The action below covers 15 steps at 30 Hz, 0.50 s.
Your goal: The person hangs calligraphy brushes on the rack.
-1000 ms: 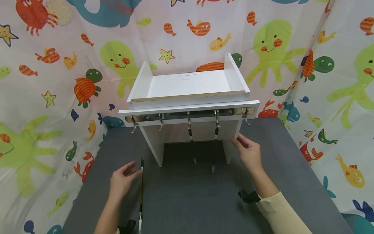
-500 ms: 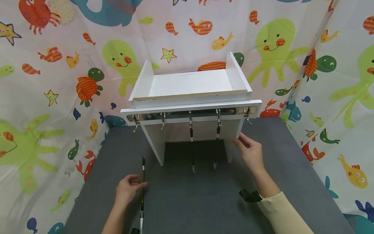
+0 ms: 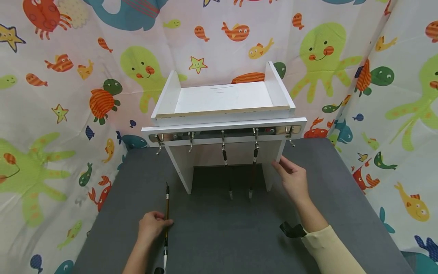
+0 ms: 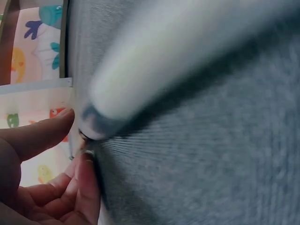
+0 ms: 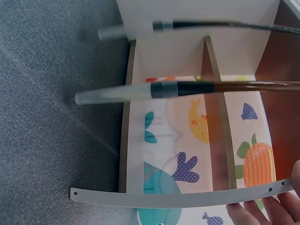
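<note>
A calligraphy brush point(image 3: 166, 238) with a white tip lies on the grey table to the left, tip towards me. My left hand point(image 3: 150, 228) is at its handle, thumb reaching across it; in the left wrist view the thumb and fingers stand apart, fingertips against or close beside the brush point(image 4: 140, 61). My right hand point(image 3: 294, 177) pinches the front edge of the right side panel point(image 3: 275, 163) of a white shelf unit point(image 3: 222, 97). Two more brushes hang from its metal hooks, one at the middle point(image 3: 225, 158) and one right of it point(image 3: 254, 156).
Several hooks line the metal rail point(image 3: 207, 134) on the shelf's front; the outer ones and the second from left carry nothing. A curtain point(image 3: 113, 38) with sea animals stands behind and at both sides. Dark straps point(image 3: 293, 230) show near the wrists.
My left hand has moved towards me and right, lowering onto the lying brush. The hanging brushes have swung slightly. My right hand stays on the side panel.
</note>
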Available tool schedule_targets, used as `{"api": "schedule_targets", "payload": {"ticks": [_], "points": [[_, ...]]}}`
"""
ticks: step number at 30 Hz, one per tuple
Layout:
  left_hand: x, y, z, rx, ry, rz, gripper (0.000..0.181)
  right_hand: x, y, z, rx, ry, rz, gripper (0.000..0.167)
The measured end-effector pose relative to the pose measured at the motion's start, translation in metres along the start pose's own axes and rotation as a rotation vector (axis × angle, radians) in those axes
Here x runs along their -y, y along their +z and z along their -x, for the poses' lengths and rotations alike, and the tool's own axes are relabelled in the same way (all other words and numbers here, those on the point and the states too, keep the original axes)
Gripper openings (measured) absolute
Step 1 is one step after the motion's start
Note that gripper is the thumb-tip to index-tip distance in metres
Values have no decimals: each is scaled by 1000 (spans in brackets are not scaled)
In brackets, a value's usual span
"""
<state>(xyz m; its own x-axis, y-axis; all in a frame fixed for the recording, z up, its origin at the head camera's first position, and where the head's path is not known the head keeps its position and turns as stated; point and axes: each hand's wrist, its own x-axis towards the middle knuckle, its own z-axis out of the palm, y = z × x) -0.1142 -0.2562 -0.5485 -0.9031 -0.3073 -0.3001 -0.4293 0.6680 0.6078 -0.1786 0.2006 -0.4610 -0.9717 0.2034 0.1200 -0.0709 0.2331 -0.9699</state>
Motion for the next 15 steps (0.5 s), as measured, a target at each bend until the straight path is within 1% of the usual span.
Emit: {"api": "schedule_targets", "payload": {"ticks": [4, 9, 13, 15], "points": [[0, 3, -5, -15, 2, -24, 37, 6, -1, 2, -6, -10, -15, 46], [-1, 5, -9, -46, 1, -56, 29, -9, -1, -4, -11, -8, -18, 47], [2, 4, -9, -21, -16, -51, 24, -17, 0, -6, -7, -14, -16, 48], [4, 2, -8, 11, -22, -1, 22, -20, 0, -6, -4, -16, -21, 48]]}}
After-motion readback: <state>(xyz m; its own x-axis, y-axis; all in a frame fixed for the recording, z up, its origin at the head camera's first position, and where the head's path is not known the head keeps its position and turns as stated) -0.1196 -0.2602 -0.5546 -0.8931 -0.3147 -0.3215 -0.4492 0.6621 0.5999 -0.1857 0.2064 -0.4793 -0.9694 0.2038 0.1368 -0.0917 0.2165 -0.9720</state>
